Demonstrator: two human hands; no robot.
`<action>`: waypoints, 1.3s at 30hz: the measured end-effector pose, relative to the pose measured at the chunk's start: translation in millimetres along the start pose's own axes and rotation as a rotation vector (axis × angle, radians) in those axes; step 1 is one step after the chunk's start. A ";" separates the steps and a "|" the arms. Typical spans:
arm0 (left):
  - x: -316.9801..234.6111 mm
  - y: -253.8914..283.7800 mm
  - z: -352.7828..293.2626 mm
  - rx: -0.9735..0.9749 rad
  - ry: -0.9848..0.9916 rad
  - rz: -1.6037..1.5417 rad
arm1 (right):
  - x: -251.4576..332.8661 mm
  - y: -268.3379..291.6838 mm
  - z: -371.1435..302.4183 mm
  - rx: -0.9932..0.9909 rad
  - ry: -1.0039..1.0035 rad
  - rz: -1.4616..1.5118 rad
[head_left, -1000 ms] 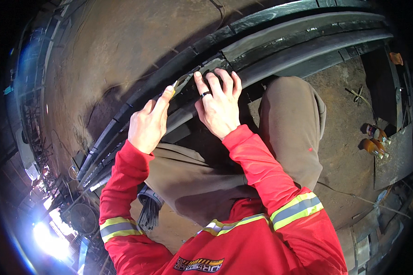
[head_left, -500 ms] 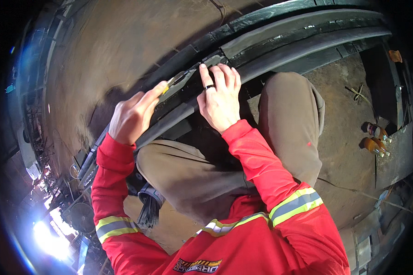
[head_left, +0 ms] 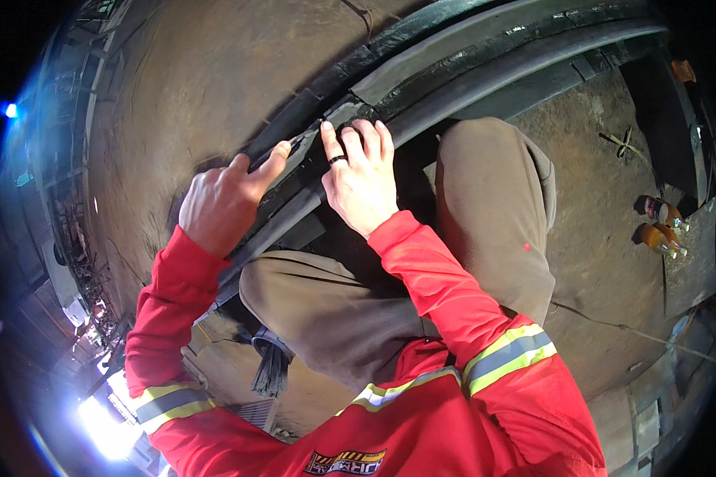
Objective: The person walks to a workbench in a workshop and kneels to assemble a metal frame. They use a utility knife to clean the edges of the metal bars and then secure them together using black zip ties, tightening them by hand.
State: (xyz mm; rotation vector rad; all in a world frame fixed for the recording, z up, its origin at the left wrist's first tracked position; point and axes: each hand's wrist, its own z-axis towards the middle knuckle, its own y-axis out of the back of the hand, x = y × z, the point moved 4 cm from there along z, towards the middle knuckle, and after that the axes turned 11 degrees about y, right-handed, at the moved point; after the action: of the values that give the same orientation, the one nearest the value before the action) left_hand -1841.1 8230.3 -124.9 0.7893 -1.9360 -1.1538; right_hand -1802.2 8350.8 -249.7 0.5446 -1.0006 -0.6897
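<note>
My left hand point(head_left: 224, 199) is closed around a slim hand tool point(head_left: 297, 144). Only its dark front end shows past my fingertips; its exact kind is unclear. That end meets the upper side of a long dark metal beam point(head_left: 485, 75), which runs across in front of my legs. Just to the right, my right hand point(head_left: 362, 179), with a black ring on one finger, rests its fingertips on the same beam. The fingers are apart, index finger stretched out, and its thumb is hidden. Some dark material lies at the fingertips, too shadowed to name.
Two orange-brown bottles point(head_left: 660, 238) lie on the floor at right, near a dark upright plate point(head_left: 667, 119). A container of thin dark rods point(head_left: 272, 366) sits left of my bent legs point(head_left: 497, 207). Bright light glares at lower left. A cord point(head_left: 612, 324) crosses the floor.
The view has shifted slightly. My left hand has turned over the tool, and its yellow part is now covered. My right hand keeps its place on the beam.
</note>
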 end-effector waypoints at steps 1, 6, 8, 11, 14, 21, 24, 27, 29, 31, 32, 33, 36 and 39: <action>-1.4 -0.3 0.3 -0.003 -0.009 0.022 | -0.2 -0.2 0.0 -0.002 0.000 -0.003; -6.0 -3.4 0.3 0.021 -0.008 0.105 | 0.6 0.3 -0.6 0.009 -0.011 0.016; -3.3 -4.7 1.3 0.069 0.004 0.030 | 1.0 0.1 -1.3 0.019 -0.014 0.031; -0.2 -11.1 5.3 0.101 0.014 -0.067 | -1.4 -0.7 -1.9 0.018 -0.012 0.005; 7.8 -29.4 5.6 -0.002 -0.011 -0.310 | -1.8 -1.6 -0.8 0.016 -0.013 0.024; 26.0 -54.2 0.1 0.249 0.195 -1.037 | -0.9 4.3 1.2 -0.016 0.002 0.070; 29.0 -60.5 -6.0 0.420 0.321 -1.322 | -1.6 5.2 0.9 -0.029 0.007 0.085; 30.0 -68.7 -15.2 0.428 0.411 -1.427 | -0.3 6.2 0.5 -0.033 0.010 0.097; 30.7 -66.2 -22.5 0.455 0.502 -1.337 | -1.4 5.8 -0.4 -0.032 0.007 0.096; 27.2 -48.1 -22.9 0.095 0.285 -0.923 | -1.1 5.0 0.1 -0.032 0.002 0.095; 25.0 -42.8 -22.8 -0.087 0.159 -0.783 | -1.2 4.4 0.5 -0.031 -0.001 0.094; 20.0 -36.1 -27.9 -0.264 0.044 -0.633 | -1.2 4.9 -0.1 -0.034 0.004 0.086; 11.5 -29.7 -23.8 -0.146 0.084 -0.462 | -1.7 6.1 -0.2 -0.032 0.017 0.064; 11.5 -30.1 -19.3 -0.186 0.058 -0.353 | -0.2 6.7 1.1 -0.014 0.030 0.044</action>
State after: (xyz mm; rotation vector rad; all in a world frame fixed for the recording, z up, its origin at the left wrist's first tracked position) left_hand -1827.2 8200.1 -142.6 1.0768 -1.6529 -1.4773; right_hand -1801.4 8355.3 -244.7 0.5180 -0.9760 -0.6475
